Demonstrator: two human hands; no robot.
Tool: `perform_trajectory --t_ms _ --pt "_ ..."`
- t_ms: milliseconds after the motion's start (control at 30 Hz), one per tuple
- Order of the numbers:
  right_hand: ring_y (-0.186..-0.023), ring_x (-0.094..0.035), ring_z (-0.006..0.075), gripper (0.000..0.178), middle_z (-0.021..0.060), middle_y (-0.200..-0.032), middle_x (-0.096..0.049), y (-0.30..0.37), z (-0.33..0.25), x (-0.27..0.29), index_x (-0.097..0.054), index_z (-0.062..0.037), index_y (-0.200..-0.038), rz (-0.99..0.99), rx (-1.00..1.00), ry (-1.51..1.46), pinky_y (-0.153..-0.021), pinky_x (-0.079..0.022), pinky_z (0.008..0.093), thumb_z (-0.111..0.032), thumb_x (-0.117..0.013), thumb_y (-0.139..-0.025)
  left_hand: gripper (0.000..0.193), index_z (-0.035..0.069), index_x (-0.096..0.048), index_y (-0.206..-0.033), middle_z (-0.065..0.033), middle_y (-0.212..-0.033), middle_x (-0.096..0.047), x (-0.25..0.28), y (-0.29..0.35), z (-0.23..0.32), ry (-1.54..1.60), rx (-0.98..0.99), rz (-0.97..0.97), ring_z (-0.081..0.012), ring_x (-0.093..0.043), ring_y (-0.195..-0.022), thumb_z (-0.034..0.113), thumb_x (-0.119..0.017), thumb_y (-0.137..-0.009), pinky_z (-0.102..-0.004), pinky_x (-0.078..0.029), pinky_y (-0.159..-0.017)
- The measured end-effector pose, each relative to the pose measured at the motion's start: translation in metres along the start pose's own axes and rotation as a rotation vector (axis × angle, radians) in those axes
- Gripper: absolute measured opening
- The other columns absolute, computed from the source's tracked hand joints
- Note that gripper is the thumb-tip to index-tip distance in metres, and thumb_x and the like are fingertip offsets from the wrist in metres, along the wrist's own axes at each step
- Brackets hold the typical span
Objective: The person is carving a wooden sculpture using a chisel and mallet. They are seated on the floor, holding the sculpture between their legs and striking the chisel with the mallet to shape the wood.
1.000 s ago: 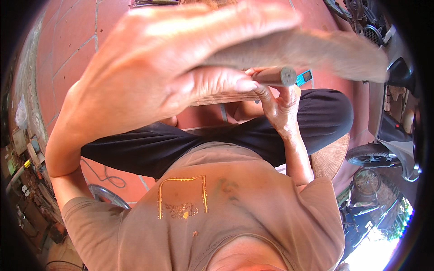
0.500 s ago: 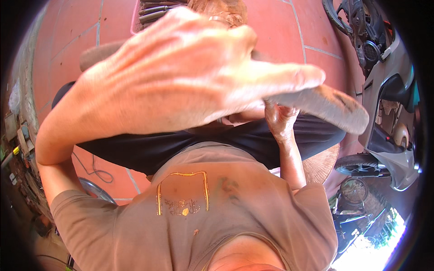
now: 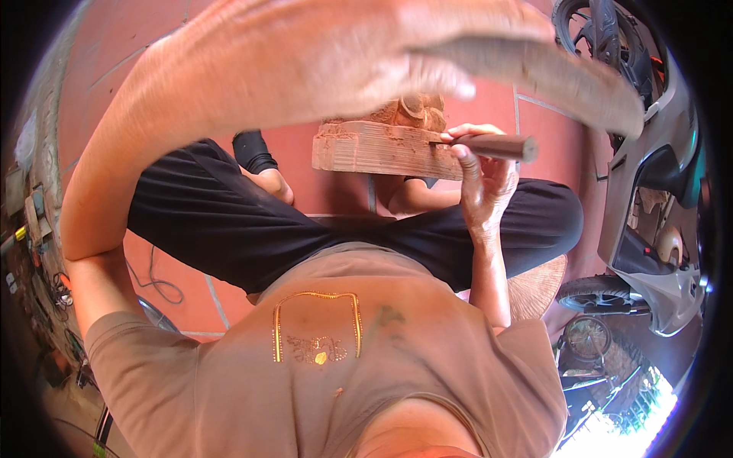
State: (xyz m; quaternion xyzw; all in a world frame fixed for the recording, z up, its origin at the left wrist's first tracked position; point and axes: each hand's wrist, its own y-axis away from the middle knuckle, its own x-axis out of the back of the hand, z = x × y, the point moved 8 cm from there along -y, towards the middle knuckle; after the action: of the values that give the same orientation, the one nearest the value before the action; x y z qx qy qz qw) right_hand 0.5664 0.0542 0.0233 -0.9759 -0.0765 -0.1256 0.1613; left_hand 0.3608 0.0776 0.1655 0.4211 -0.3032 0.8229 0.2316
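Observation:
My left hand (image 3: 336, 69) is raised close in front of the view, its fingers wrapped around a flat wooden club (image 3: 550, 76) that sticks out to the right; both are blurred. Lower down, my right hand (image 3: 489, 183) grips a chisel (image 3: 496, 146) by its dark brown, round handle. The chisel lies nearly level, its thin end against the right part of a reddish-brown wood carving (image 3: 382, 149). This carving has a thick, ridged base and rounded shapes on top. My left forearm and hand hide its upper part.
My legs in dark trousers (image 3: 221, 214) spread either side of the carving, above red floor tiles (image 3: 107, 99). A grey motorbike (image 3: 657, 183) stands at the right. A thin cable (image 3: 164, 286) and assorted clutter (image 3: 38, 244) lie at the left. A round wooden seat (image 3: 538, 288) shows beneath me.
My left hand and the club have moved up and away from my body. The carving's base, the chisel handle and more of my right hand now show.

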Motion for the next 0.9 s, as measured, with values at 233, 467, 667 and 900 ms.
perform_trajectory --t_ms 233,467,667,900 --pt "-0.086 -0.071 0.0224 0.023 0.0120 -0.099 -0.068 -0.030 0.013 0.034 -0.053 -0.0005 -0.117 0.266 -0.095 -0.131 -0.078 -0.059 0.0318 -0.004 -0.063 -0.097 0.062 0.009 -0.047 -0.147 -0.0176 -0.124 -0.068 0.027 0.014 -0.047 0.159 0.085 0.249 -0.0220 -0.071 -0.102 0.023 -0.072 -0.091 -0.0332 -0.054 -0.092" --pt "-0.086 -0.071 0.0250 0.027 0.0156 -0.100 -0.068 -0.028 -0.009 0.015 -0.051 0.0019 -0.120 0.202 -0.136 -0.270 -0.078 -0.060 0.0366 -0.002 -0.063 -0.096 0.063 0.004 -0.047 -0.145 -0.0178 -0.113 -0.071 0.028 0.022 -0.061 -0.163 0.109 0.229 -0.0207 -0.072 -0.089 0.020 -0.072 -0.090 -0.0318 -0.054 -0.084" --pt "-0.094 -0.069 0.0195 0.029 0.0143 -0.105 -0.066 -0.017 -0.010 -0.034 -0.053 0.0027 -0.115 -0.067 -0.018 -0.243 -0.084 -0.057 0.0330 0.002 -0.069 -0.091 0.064 -0.004 -0.046 -0.144 -0.0191 -0.100 -0.072 0.021 0.031 -0.073 0.123 0.359 0.167 -0.0180 -0.068 -0.074 0.016 -0.073 -0.089 -0.0290 -0.053 -0.071" --pt "-0.094 -0.068 0.0176 0.033 0.0118 -0.101 -0.068 -0.021 0.009 -0.046 -0.050 0.0003 -0.118 -0.067 -0.171 -0.363 -0.085 -0.056 0.0321 0.001 -0.070 -0.091 0.064 -0.004 -0.046 -0.143 -0.0197 -0.098 -0.072 0.023 0.042 -0.077 0.140 0.265 0.221 -0.0186 -0.069 -0.076 0.016 -0.074 -0.089 -0.0306 -0.053 -0.072"
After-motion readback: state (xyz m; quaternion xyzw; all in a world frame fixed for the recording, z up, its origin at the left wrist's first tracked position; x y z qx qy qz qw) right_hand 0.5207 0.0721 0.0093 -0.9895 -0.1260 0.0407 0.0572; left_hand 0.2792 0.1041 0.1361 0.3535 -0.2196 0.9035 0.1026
